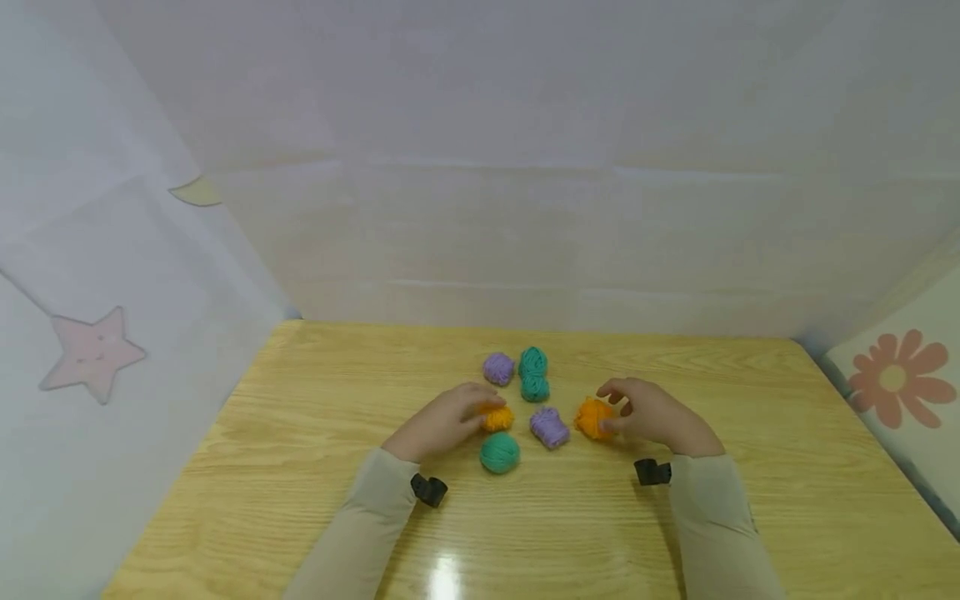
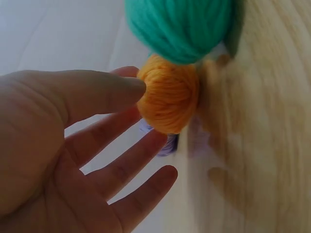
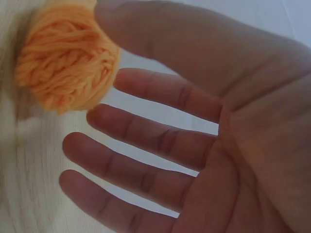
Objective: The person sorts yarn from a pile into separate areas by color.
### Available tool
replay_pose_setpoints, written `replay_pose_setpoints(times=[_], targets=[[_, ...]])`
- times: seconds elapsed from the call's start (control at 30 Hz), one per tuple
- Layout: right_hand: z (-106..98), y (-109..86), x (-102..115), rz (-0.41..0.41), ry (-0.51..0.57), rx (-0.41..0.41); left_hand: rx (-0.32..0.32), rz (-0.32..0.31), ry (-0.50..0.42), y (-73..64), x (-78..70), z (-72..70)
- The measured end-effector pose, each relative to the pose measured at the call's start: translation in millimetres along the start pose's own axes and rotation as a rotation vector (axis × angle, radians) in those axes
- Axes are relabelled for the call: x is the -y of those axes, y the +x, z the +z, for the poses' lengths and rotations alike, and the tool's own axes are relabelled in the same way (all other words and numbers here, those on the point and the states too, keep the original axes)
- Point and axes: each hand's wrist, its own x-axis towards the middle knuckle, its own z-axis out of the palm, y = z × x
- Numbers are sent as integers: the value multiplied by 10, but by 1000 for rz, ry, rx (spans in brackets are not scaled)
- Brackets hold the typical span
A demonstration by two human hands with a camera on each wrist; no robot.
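In the head view my left hand [image 1: 448, 419] is at a small orange yarn ball [image 1: 497, 418]. Seen from the left wrist, its thumb tip overlaps the near side of that orange ball [image 2: 169, 94], and the other fingers stretch out loosely spread behind and below. On the other side my right hand [image 1: 656, 414] is beside a second orange yarn ball [image 1: 594, 418]. Its thumb tip overlaps this ball's edge, while the fingers stay spread and fairly straight in the right wrist view. A green yarn ball [image 1: 500, 453] lies just in front of the left orange one.
Between the hands is a purple yarn skein [image 1: 550, 427]. Farther back lie another purple yarn ball [image 1: 498, 368] and a green skein pinched at its middle [image 1: 534, 374]. All rest on a wooden table [image 1: 300, 483], with a pale sheet [image 1: 480, 233] hanging behind it.
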Motion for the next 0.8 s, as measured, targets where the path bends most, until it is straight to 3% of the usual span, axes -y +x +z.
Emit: replay_pose_setpoints(times=[0.2, 0.5, 0.8], targets=[[17, 19, -30, 3, -5, 32, 24, -6, -12, 7, 49, 65], [31, 53, -7, -1, -31, 46, -26, -21, -19, 12, 110, 108], [53, 66, -46, -34, -64, 35, -13, -46, -47, 40, 44, 123]])
